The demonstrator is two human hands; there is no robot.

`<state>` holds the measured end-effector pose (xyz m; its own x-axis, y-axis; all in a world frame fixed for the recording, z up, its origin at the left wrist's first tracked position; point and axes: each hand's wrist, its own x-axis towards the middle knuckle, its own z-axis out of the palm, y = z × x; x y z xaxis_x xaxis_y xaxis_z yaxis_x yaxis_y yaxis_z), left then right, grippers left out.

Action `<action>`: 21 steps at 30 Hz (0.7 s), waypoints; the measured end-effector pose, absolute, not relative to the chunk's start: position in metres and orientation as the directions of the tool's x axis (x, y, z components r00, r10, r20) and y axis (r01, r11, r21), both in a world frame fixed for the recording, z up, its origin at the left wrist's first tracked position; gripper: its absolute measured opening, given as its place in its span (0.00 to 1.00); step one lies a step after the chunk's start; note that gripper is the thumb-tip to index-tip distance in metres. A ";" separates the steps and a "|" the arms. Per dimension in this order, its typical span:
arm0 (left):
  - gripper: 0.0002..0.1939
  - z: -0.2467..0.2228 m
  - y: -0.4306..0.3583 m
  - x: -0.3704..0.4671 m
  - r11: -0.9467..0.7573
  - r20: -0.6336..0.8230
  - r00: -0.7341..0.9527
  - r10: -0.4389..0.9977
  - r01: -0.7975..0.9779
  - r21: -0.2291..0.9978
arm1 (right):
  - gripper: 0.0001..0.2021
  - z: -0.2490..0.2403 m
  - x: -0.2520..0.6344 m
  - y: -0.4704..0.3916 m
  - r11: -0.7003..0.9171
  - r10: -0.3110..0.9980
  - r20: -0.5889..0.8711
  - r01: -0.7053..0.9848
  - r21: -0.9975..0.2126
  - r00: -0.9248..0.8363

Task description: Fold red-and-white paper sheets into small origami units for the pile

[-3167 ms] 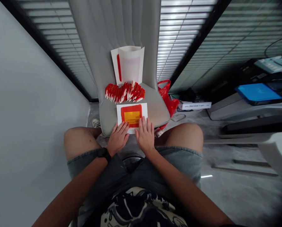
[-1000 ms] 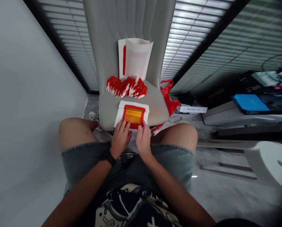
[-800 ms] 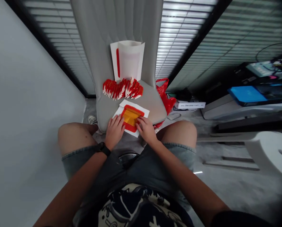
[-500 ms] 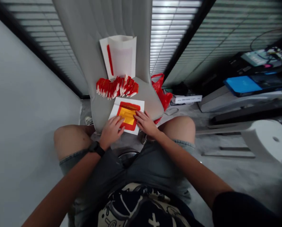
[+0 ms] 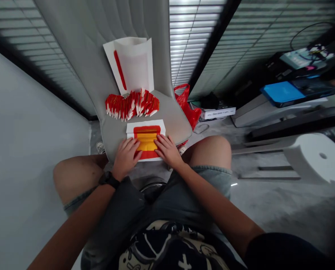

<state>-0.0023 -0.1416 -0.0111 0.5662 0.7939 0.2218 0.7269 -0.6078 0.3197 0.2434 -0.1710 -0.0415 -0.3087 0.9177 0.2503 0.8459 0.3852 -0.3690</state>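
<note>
A white sheet with a red border and a yellow middle (image 5: 147, 141) lies at the front of a grey chair seat, with creases across the yellow part. My left hand (image 5: 125, 157) rests on its left side, fingers spread over the edge of the yellow area. On the right side lies my right hand (image 5: 169, 150), its fingers also apart and touching the yellow part. Behind the sheet stands a row of folded red and white paper pieces (image 5: 132, 105). A larger white folded paper with a red stripe (image 5: 136, 67) leans against the chair back.
The grey chair (image 5: 173, 116) faces me. A red plastic bag (image 5: 188, 110) hangs or stands at its right. Farther right are a white box (image 5: 219, 112), a blue item (image 5: 285, 93) and a white stool (image 5: 320, 157). A wall (image 5: 29, 150) is on the left.
The sheet has turned and now lies squarer to me. Both hands have stayed on it, shifting slightly with it. The whole view has moved a little.
</note>
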 end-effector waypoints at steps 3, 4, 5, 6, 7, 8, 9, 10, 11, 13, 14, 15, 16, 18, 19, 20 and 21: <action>0.22 -0.019 -0.121 -0.012 -0.640 0.256 0.591 0.765 0.658 0.397 | 0.23 -0.045 0.244 -0.170 0.368 0.922 0.274 0.846 -0.386 -0.276; 0.22 -0.020 -0.119 -0.013 -0.636 0.261 0.585 0.768 0.653 0.410 | 0.23 -0.046 0.243 -0.171 0.362 0.923 0.280 0.846 -0.391 -0.265; 0.22 -0.021 -0.118 -0.014 -0.632 0.262 0.579 0.772 0.656 0.413 | 0.23 -0.046 0.242 -0.172 0.358 0.923 0.286 0.846 -0.395 -0.257; 0.22 -0.021 -0.119 -0.014 -0.630 0.263 0.575 0.774 0.661 0.408 | 0.23 -0.046 0.241 -0.172 0.357 0.923 0.290 0.845 -0.397 -0.254; 0.22 -0.021 -0.122 -0.013 -0.631 0.262 0.577 0.774 0.666 0.398 | 0.22 -0.045 0.241 -0.173 0.360 0.921 0.294 0.844 -0.398 -0.254; 0.22 -0.021 -0.125 -0.013 -0.634 0.262 0.579 0.772 0.670 0.387 | 0.22 -0.044 0.241 -0.173 0.364 0.920 0.297 0.842 -0.398 -0.258; 0.22 -0.020 -0.129 -0.012 -0.635 0.262 0.580 0.771 0.674 0.377 | 0.21 -0.043 0.242 -0.173 0.370 0.917 0.299 0.839 -0.400 -0.262; 0.22 -0.019 -0.132 -0.012 -0.636 0.263 0.580 0.771 0.678 0.368 | 0.21 -0.041 0.244 -0.172 0.378 0.915 0.301 0.834 -0.402 -0.269; 0.22 -0.018 -0.135 -0.012 -0.636 0.263 0.580 0.771 0.681 0.362 | 0.20 -0.040 0.246 -0.171 0.389 0.911 0.302 0.827 -0.406 -0.281; 0.22 -0.018 -0.137 -0.014 -0.634 0.263 0.578 0.773 0.686 0.357 | 0.19 -0.038 0.251 -0.168 0.416 0.903 0.297 0.809 -0.415 -0.311; 0.21 -0.018 -0.138 -0.015 -0.633 0.264 0.576 0.774 0.687 0.356 | 0.19 -0.037 0.253 -0.166 0.427 0.899 0.293 0.801 -0.420 -0.326; 0.21 -0.018 -0.137 -0.016 -0.634 0.265 0.576 0.773 0.687 0.355 | 0.20 -0.037 0.254 -0.165 0.434 0.897 0.288 0.794 -0.426 -0.336; 0.22 -0.018 -0.136 -0.017 -0.638 0.263 0.582 0.769 0.684 0.354 | 0.21 -0.038 0.254 -0.165 0.436 0.897 0.283 0.790 -0.431 -0.341; 0.24 -0.020 -0.133 -0.018 -0.654 0.252 0.605 0.755 0.670 0.350 | 0.24 -0.040 0.253 -0.166 0.426 0.902 0.278 0.791 -0.440 -0.331; 0.25 -0.020 -0.131 -0.018 -0.662 0.247 0.617 0.747 0.662 0.351 | 0.25 -0.041 0.252 -0.166 0.417 0.905 0.278 0.794 -0.443 -0.321; 0.25 -0.021 -0.130 -0.018 -0.668 0.244 0.625 0.742 0.655 0.353 | 0.25 -0.042 0.250 -0.168 0.409 0.909 0.279 0.797 -0.444 -0.310; 0.25 -0.022 -0.129 -0.018 -0.670 0.244 0.628 0.739 0.651 0.357 | 0.25 -0.042 0.248 -0.169 0.400 0.912 0.282 0.801 -0.445 -0.299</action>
<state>-0.0179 -0.1292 -0.0216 0.6278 0.7391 0.2441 0.6507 -0.6704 0.3566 0.2480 -0.1689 -0.0422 -0.2987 0.9117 0.2822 0.8009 0.4003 -0.4454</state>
